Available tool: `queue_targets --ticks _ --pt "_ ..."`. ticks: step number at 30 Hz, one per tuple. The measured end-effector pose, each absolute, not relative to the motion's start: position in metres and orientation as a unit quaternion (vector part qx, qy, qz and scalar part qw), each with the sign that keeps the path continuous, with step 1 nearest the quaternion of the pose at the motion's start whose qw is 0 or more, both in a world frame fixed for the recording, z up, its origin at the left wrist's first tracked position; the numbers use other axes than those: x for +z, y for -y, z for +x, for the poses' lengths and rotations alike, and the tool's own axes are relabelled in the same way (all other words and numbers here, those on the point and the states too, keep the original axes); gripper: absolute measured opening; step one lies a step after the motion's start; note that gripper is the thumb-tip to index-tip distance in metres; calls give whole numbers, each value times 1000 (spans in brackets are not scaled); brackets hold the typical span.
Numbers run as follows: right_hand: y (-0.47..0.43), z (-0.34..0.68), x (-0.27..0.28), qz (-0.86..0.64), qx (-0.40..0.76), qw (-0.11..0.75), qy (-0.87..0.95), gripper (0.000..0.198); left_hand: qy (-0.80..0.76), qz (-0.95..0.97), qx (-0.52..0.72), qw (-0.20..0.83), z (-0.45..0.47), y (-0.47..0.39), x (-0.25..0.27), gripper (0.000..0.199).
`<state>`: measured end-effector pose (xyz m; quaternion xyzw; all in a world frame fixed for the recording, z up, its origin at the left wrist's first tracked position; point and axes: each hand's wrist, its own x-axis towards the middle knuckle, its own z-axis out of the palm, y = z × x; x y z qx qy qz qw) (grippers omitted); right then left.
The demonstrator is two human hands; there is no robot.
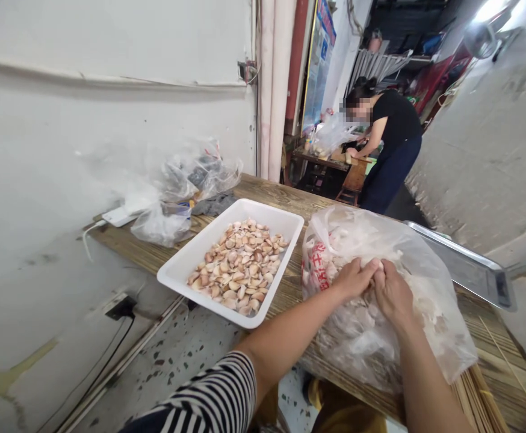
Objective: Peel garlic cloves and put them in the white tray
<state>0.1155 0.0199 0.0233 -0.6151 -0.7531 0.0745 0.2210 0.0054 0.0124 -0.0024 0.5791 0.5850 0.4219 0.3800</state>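
Observation:
Over the mouth of a large clear plastic bag (443, 325) with red print, my two hands meet at the thumbs. My left hand (357, 278) and my right hand (393, 293) are both closed with fingers curled inward. Whatever they pinch between them is mostly hidden by the fingers. Pale papery pieces, looking like garlic skins and bulbs, fill the bag below. To the left of the bag stands a white plastic tray (173, 278), holding a heap of loose garlic cloves (240, 261) with pinkish skins.
The wooden table (285, 300) carries clear plastic bags (200, 174) and a white power strip (121, 215) by the wall. A metal tray (466, 258) lies behind the big bag, thin sticks (479, 400) at front right. A person (393, 132) bends over another table beyond.

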Motion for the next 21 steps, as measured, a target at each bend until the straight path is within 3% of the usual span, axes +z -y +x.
queue_targets --ticks 3,12,21 --pt "-17 107 20 -625 53 201 752 45 -607 546 440 374 5 -14 -3 70" --pt "-21 90 -1 -632 73 320 702 46 -575 590 465 323 -1 -16 2 53" --pt "-27 88 -9 -610 146 374 683 35 -621 584 429 297 1 -20 -4 51"
